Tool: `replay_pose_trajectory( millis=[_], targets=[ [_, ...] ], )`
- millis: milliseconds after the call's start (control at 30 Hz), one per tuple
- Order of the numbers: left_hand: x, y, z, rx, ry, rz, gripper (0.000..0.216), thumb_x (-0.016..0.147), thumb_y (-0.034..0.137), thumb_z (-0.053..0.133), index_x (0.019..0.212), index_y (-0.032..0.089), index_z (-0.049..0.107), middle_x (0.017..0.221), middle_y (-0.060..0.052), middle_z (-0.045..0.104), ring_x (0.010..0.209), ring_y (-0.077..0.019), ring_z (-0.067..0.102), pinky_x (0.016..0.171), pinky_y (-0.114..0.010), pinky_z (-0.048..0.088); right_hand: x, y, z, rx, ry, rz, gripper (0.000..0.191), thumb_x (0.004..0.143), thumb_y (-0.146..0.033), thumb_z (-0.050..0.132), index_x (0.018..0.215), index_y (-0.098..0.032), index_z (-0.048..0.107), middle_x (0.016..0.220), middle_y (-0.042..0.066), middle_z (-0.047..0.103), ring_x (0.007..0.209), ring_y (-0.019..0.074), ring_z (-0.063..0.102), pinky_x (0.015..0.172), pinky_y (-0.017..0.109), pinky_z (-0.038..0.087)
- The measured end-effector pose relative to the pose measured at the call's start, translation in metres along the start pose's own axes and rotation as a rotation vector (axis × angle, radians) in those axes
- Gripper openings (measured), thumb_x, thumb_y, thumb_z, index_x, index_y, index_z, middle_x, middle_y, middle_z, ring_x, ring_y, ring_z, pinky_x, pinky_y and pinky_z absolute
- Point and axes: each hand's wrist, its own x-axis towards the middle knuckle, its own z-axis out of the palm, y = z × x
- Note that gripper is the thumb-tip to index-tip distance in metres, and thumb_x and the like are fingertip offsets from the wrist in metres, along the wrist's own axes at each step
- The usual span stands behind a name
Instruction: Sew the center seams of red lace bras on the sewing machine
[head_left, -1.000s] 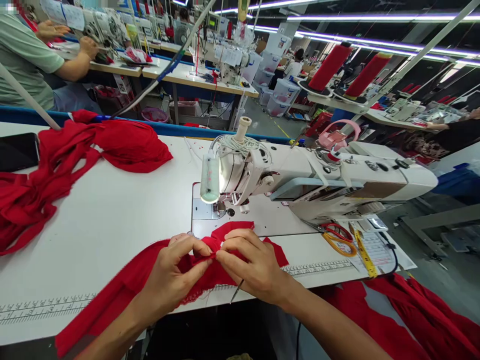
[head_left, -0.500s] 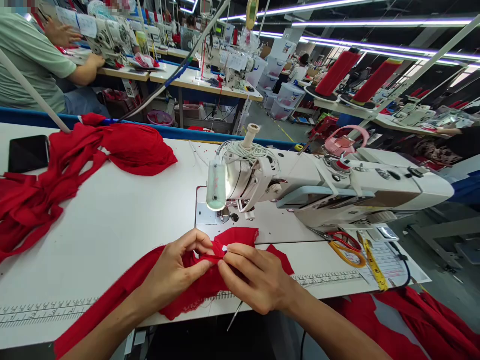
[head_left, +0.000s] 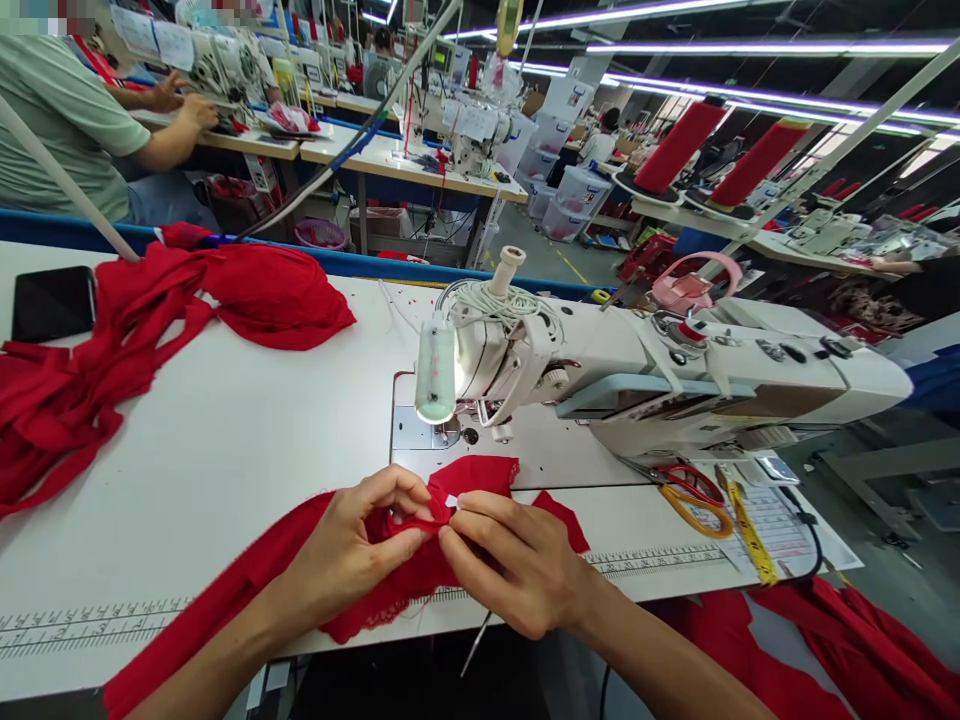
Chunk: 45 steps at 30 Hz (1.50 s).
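Red fabric (head_left: 405,585) with a lacy edge lies on the sewing table in front of the machine, a long strip of it trailing to the lower left. My left hand (head_left: 367,530) pinches a fold of it between thumb and fingers. Close against it, my right hand (head_left: 517,560) is closed on the same fabric, fingertips at a small white piece (head_left: 451,502), perhaps a label. A thin metal rod (head_left: 475,645) pokes out below my right hand; whether the hand holds it, I cannot tell.
Just beyond my hands stands the white sewing machine (head_left: 630,350). Scissors (head_left: 694,500), a yellow tape measure (head_left: 754,535) and a paper sheet lie at right. More red fabric (head_left: 277,295) and a phone (head_left: 54,303) are at left. A co-worker sits behind.
My fingers have shifted slightly at the fold, and more of the white piece shows between them. The co-worker's raised hand has come down to their machine.
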Motion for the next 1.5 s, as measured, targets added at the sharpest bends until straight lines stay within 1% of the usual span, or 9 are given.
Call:
replay_pose_trajectory(
  millis=[367,933,1033,1133,1200,1233,1333,1433,1500],
  targets=[
    [-0.001,-0.001,0.003,0.011,0.037,0.076,0.014,0.079,0.018,0.066,0.092,0.024,0.067,0.086,0.003,0.072,0.082,-0.0132,0.069,0.077,-0.024,0.054,-0.004,-0.001,-0.002,0.006,-0.01,0.013,0.013,0.087,-0.008,0.064,0.092,-0.015,0.073,0.085,0.007,0.074,0.093,0.022,0.07,0.069,0.027,0.059],
    [-0.003,-0.004,0.003,0.067,0.028,0.132,0.014,0.079,0.017,0.066,0.091,0.025,0.068,0.085,0.001,0.068,0.084,-0.0159,0.067,0.077,-0.028,0.053,-0.005,-0.002,-0.002,0.086,0.007,0.017,0.013,0.085,-0.004,0.063,0.093,-0.01,0.073,0.083,0.009,0.074,0.09,0.0246,0.07,0.069,0.03,0.059],
    [-0.003,-0.005,0.003,0.106,0.039,0.111,0.019,0.077,0.016,0.063,0.093,0.025,0.068,0.089,0.0,0.069,0.088,-0.0178,0.066,0.079,-0.031,0.052,-0.007,0.001,-0.006,0.183,-0.006,0.166,0.009,0.089,-0.012,0.066,0.096,-0.016,0.069,0.081,0.005,0.073,0.086,0.0209,0.069,0.07,0.029,0.058],
    [-0.003,-0.005,0.002,0.16,0.072,0.057,0.018,0.076,0.018,0.062,0.092,0.025,0.068,0.09,-0.001,0.07,0.089,-0.0189,0.066,0.081,-0.033,0.051,-0.022,0.02,-0.013,0.172,-0.059,0.588,0.005,0.095,-0.024,0.061,0.095,-0.022,0.066,0.077,0.002,0.071,0.071,0.0158,0.067,0.065,0.027,0.055],
    [-0.002,-0.004,0.001,0.183,0.099,0.011,0.014,0.077,0.021,0.062,0.09,0.024,0.067,0.088,0.0,0.069,0.088,-0.019,0.065,0.081,-0.033,0.05,-0.039,0.039,-0.018,0.021,-0.223,0.876,0.012,0.096,-0.032,0.058,0.094,-0.022,0.065,0.073,0.001,0.07,0.065,0.0165,0.065,0.057,0.027,0.05],
    [-0.002,-0.002,0.001,0.189,0.108,-0.007,0.013,0.077,0.023,0.063,0.09,0.024,0.066,0.087,0.0,0.069,0.087,-0.019,0.065,0.08,-0.033,0.05,-0.049,0.049,-0.019,-0.062,-0.329,0.949,0.016,0.095,-0.036,0.057,0.094,-0.022,0.066,0.071,0.001,0.069,0.064,0.0182,0.065,0.053,0.028,0.047],
    [0.0,0.002,0.001,0.192,0.115,-0.037,0.012,0.077,0.026,0.063,0.089,0.023,0.065,0.083,0.0,0.07,0.087,-0.0192,0.065,0.079,-0.032,0.049,-0.078,0.075,-0.02,-0.276,-0.472,0.95,0.023,0.097,-0.035,0.049,0.096,-0.021,0.066,0.079,0.007,0.071,0.081,0.0248,0.066,0.052,0.029,0.041],
    [0.001,0.006,0.002,0.179,0.118,-0.056,0.011,0.077,0.026,0.063,0.088,0.023,0.063,0.082,0.0,0.07,0.085,-0.0187,0.065,0.079,-0.031,0.049,-0.09,0.081,-0.02,-0.408,-0.42,0.804,0.024,0.098,-0.03,0.046,0.1,-0.017,0.066,0.093,0.013,0.073,0.094,0.0305,0.064,0.059,0.034,0.044],
    [0.002,0.008,0.003,0.171,0.127,-0.061,0.011,0.077,0.025,0.064,0.088,0.023,0.063,0.082,0.001,0.07,0.083,-0.0177,0.065,0.078,-0.031,0.049,-0.082,0.071,-0.02,-0.422,-0.325,0.718,0.023,0.099,-0.027,0.048,0.106,-0.015,0.066,0.1,0.015,0.072,0.097,0.0316,0.063,0.07,0.039,0.047]
  ],
)
